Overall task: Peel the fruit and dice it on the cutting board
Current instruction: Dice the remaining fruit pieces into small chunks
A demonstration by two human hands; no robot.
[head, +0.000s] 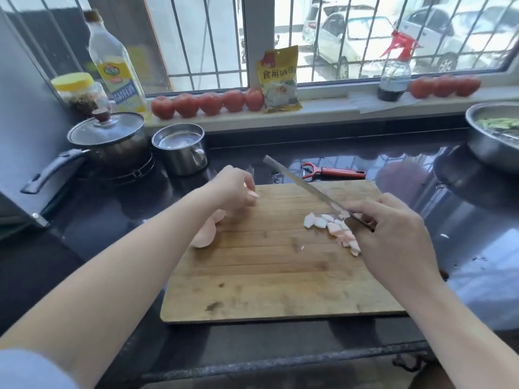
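Running along a barred window, a dark glossy counter (351, 161) mirrors the bars & bright daylight; cars sit parked outside. On the pale sill: a row of red tomatoes (206, 103), a yellow packet (280, 80), an oil bottle (115, 66) w/ yellow label, a yellow-lidded jar (77, 89), a small dark-liquid bottle (394, 77) w/ red spray top, and more tomatoes far right.

Far left, a steel pot w/ glass lid (108, 136) stands on a burner, a steel mug (181, 148) of water just beside it. A red-handled peeler (332, 172) lies just beyond the wooden cutting board (266, 276), whose surface is plank-striped, worn & stained. A steel bowl (494, 136) far right is cut off by the frame edge; green stuff inside, can't tell what.

Diced fruit (334, 228), pale white-pink chunks, lies on the board's right part, touching the right hand (393, 234). That hand grips a knife (306, 186), fingers curled round the handle, which is mostly hidden; the long thin blade slants up toward the far left. Left hand (236, 189) has fingers curled downward at the board's far-left corner, blurred; can't tell if it holds anything. Peeled fruit pieces (205, 231), smooth & pale pink, sit at the board's left edge, partly hidden by the left forearm.
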